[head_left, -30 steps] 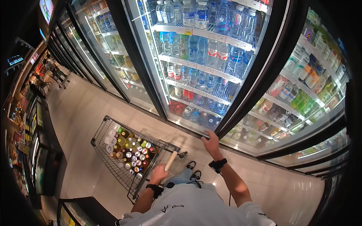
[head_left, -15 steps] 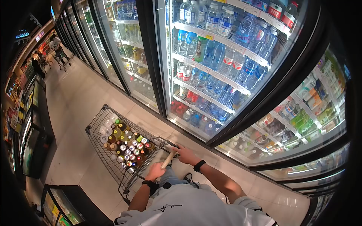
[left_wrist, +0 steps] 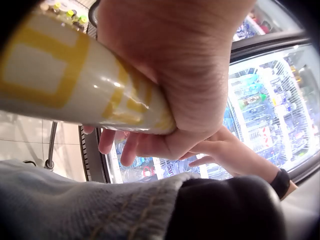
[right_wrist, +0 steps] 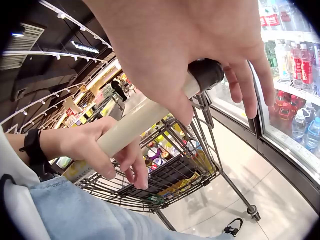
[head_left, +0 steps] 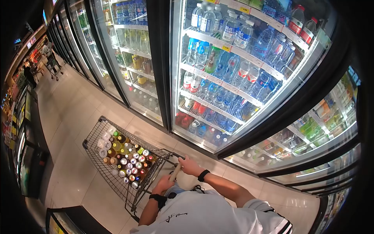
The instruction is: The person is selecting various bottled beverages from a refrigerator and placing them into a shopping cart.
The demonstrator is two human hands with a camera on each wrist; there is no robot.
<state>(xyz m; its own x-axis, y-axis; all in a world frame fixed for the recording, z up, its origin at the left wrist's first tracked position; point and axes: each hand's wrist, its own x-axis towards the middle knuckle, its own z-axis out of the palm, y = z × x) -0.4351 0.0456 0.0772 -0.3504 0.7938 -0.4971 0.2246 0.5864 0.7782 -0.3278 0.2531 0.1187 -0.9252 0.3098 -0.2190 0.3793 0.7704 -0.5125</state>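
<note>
Both of my hands are on the handle (right_wrist: 132, 122) of a wire shopping cart (head_left: 111, 160), a pale bar with yellow print and a black end. My left hand (head_left: 163, 184) grips its near part, thumb on one side and fingers on the other. Toward the black end, my right hand (head_left: 190, 166) holds the bar loosely, its thumb across it and its fingers hanging past the far side. In the cart basket stand many bottles (head_left: 130, 162), with coloured caps and some amber or yellow contents.
A lit glass-door fridge (head_left: 226, 78) full of water bottles rises ahead of the cart, its doors shut. More fridges (head_left: 136, 58) run along the aisle. A low display case (head_left: 74, 220) stands at lower left. Far down the tiled floor (head_left: 66, 117) is another cart (head_left: 52, 66) with a person.
My right hand has come away from the fridge door and down to the cart handle, which it now holds. The left hand stays on the handle. The view has turned slightly.
</note>
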